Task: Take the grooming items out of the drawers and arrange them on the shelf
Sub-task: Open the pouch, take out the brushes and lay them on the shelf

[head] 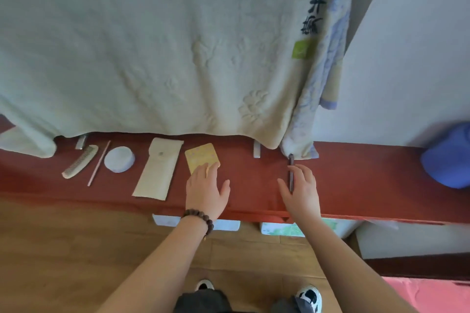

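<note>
Along a red shelf [356, 180] lie a cream comb [80, 161], a thin pink stick [99, 162], a round lavender case [119, 159], a long cream pouch [159, 168] and a yellow square pad [201, 157]. My left hand [206, 190] lies flat with spread fingers, fingertips on the pad's near corner. A dark brown stick [291, 160] lies further right. My right hand [302, 188] rests flat beside it, and the stick runs between the thumb and forefinger. Neither hand is closed around anything.
A large pale towel [152, 46] hangs down to the shelf's back edge, with a blue-patterned cloth [328, 58] beside it. A blue object [447, 157] sits at the shelf's right end. Pale drawer fronts [226, 225] show under the shelf edge. Wooden floor lies below.
</note>
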A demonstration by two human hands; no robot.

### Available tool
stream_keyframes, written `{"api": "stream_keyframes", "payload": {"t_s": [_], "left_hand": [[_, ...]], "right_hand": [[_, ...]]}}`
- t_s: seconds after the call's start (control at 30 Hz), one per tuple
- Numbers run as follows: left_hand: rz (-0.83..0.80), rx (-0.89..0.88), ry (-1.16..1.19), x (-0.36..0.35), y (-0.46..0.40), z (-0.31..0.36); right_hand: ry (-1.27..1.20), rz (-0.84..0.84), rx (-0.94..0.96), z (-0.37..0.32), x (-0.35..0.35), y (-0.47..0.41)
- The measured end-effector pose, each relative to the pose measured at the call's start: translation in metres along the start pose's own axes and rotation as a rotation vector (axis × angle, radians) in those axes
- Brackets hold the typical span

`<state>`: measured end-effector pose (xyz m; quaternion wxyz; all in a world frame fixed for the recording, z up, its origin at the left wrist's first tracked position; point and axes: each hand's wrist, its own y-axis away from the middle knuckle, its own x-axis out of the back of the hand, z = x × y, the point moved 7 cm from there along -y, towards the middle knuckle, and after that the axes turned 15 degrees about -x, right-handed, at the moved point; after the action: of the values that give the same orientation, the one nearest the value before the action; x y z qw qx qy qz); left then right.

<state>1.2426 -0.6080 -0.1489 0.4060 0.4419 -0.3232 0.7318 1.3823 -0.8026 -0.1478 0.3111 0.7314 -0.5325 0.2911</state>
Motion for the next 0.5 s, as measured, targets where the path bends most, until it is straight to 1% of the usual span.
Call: {"api": "stream_keyframes", "payload": {"t_s": [0.2,0.37,0.5], "left_hand": [[-0.038,-0.009,0.047,0.016,0.008,-0.043],[-0.024,-0.019,0.053,0.017,0.003,-0.049],[-0.047,-0.011,0.052,0.013,-0.003,-0.043]], "right_hand": [[0.072,-0.018,-0.066,-0.021,-0.019,0.011],[0.137,0.013,-0.133,-0.007,-0.010,-0.006],[0.159,0.019,-0.251,0.010,-0.003,-0.030]]}}
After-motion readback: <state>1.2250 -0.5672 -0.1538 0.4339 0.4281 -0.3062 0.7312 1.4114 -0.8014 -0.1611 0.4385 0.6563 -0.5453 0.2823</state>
